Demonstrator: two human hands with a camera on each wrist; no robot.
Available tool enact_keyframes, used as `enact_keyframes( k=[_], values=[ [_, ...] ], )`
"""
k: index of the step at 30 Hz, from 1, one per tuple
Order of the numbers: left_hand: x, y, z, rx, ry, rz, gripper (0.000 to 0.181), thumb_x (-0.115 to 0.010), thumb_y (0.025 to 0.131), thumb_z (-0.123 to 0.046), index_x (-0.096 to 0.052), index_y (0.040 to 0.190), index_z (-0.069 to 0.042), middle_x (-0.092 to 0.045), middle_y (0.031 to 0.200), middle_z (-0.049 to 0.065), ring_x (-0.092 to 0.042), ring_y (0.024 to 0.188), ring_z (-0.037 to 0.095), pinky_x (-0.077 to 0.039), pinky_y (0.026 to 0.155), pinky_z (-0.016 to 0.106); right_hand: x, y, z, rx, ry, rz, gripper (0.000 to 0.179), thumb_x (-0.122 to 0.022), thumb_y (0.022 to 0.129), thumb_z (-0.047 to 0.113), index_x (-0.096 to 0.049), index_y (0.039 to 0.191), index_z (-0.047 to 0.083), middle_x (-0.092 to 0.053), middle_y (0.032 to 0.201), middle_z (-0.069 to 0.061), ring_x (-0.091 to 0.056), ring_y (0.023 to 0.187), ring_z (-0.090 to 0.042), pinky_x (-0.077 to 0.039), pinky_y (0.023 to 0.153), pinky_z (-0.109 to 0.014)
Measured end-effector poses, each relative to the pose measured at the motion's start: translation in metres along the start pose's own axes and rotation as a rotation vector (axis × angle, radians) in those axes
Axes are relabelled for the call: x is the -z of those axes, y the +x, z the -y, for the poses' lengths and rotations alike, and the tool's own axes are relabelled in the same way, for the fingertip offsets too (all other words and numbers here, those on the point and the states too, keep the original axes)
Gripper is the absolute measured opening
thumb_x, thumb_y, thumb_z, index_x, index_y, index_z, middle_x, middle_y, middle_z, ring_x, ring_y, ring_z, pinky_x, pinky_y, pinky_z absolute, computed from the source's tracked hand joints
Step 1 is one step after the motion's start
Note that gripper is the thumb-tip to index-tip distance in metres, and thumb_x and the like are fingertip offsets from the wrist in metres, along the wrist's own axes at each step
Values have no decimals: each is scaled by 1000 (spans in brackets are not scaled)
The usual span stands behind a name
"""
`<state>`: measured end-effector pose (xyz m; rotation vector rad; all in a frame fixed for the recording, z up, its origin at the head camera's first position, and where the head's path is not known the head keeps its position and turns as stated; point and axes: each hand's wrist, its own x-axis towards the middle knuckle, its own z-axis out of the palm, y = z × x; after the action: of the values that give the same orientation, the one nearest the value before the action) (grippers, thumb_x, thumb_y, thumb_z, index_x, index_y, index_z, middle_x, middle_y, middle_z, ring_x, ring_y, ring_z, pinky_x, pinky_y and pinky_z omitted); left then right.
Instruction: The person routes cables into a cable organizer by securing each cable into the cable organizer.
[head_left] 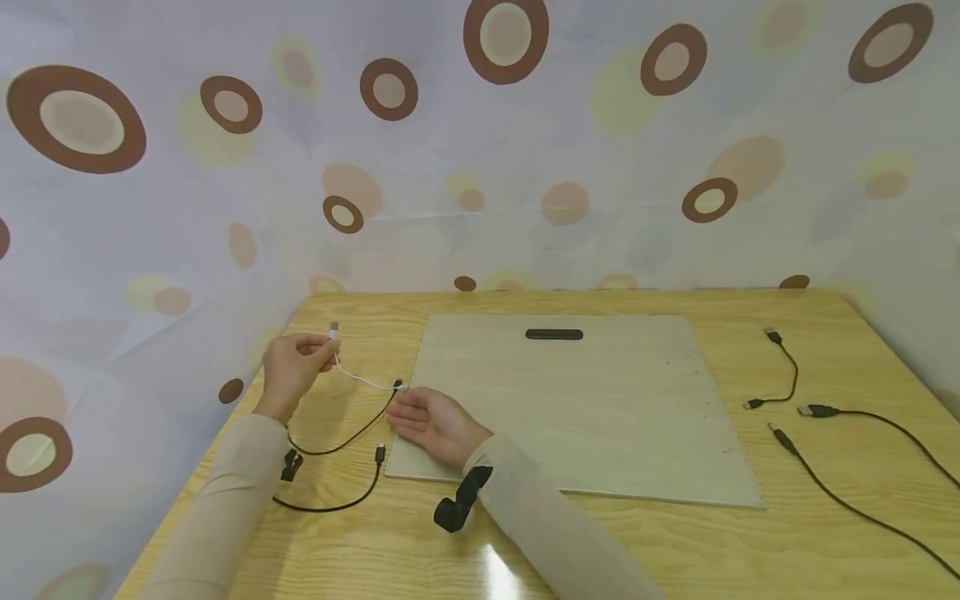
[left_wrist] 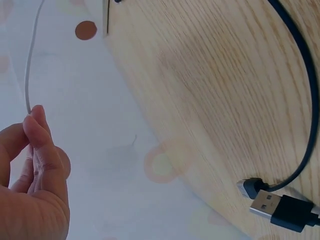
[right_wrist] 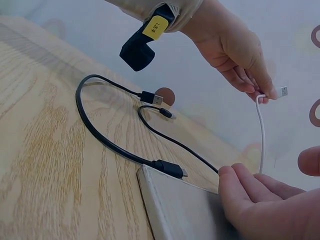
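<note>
My left hand (head_left: 294, 371) pinches a white USB cable (head_left: 363, 380) near its USB-A plug (head_left: 333, 330), held up over the table's left side. The cable sags toward my right hand (head_left: 435, 423), which is over the board's left edge with its palm turned up. In the right wrist view the cable (right_wrist: 262, 135) drops behind the fingers (right_wrist: 240, 190), and the thumb (right_wrist: 311, 161) stands apart from them. The cable's far end is at those fingertips, partly hidden. Two black USB cables lie near my hands, one black cable (head_left: 337, 450) running toward the right fingertips, another black cable (head_left: 337, 507) nearer me.
A pale board (head_left: 585, 408) lies mid-table with a black slot-shaped piece (head_left: 554, 334) near its far edge. On the right are a short black cable (head_left: 793, 375) and two longer black cables, with plugs (head_left: 817, 411) pointing left. A patterned sheet (head_left: 570, 150) hangs behind.
</note>
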<state>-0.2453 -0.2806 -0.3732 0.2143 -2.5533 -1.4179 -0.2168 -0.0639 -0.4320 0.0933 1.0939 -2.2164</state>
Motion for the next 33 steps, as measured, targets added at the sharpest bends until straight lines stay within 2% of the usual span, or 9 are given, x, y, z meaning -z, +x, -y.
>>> enact_keyframes(
  k=[5,9,18,24,33],
  values=[
    [-1,-3,-2,-22,-4,-23,30,-67,91,-24,-69,104,4,-71,91,18,-70,75,18,-56,67,19,-2,1,-2,-42,15,29,48,-33,104,17,-32,141,-15,-40,141,-33,-38,134,-42,-30,112,-45],
    [-1,-5,-3,-50,-2,-28,31,-67,91,-25,-69,102,4,-71,87,14,-70,76,20,-56,67,18,-5,2,-5,-37,4,30,49,-34,105,18,-32,141,-14,-41,140,-32,-39,133,-41,-30,113,-45],
    [-1,-16,-13,-89,-28,-26,34,-68,90,-27,-69,102,6,-71,88,16,-69,71,12,-56,67,19,-10,2,-10,-33,22,40,51,-36,104,21,-30,143,-12,-41,142,-30,-38,134,-40,-31,112,-43],
    [-5,-20,-22,-95,-43,-25,33,-69,89,-26,-69,101,6,-72,89,18,-66,64,4,-56,65,19,-10,1,-10,9,114,0,46,-42,101,13,-36,139,-12,-42,140,-31,-39,133,-40,-34,111,-42],
    [-8,-23,-25,-136,-33,-12,34,-71,88,-27,-70,99,6,-72,86,17,-69,67,13,-56,63,20,-9,2,-6,35,231,-123,37,-42,101,8,-42,132,-12,-46,138,-27,-42,132,-37,-35,110,-40]
  ],
)
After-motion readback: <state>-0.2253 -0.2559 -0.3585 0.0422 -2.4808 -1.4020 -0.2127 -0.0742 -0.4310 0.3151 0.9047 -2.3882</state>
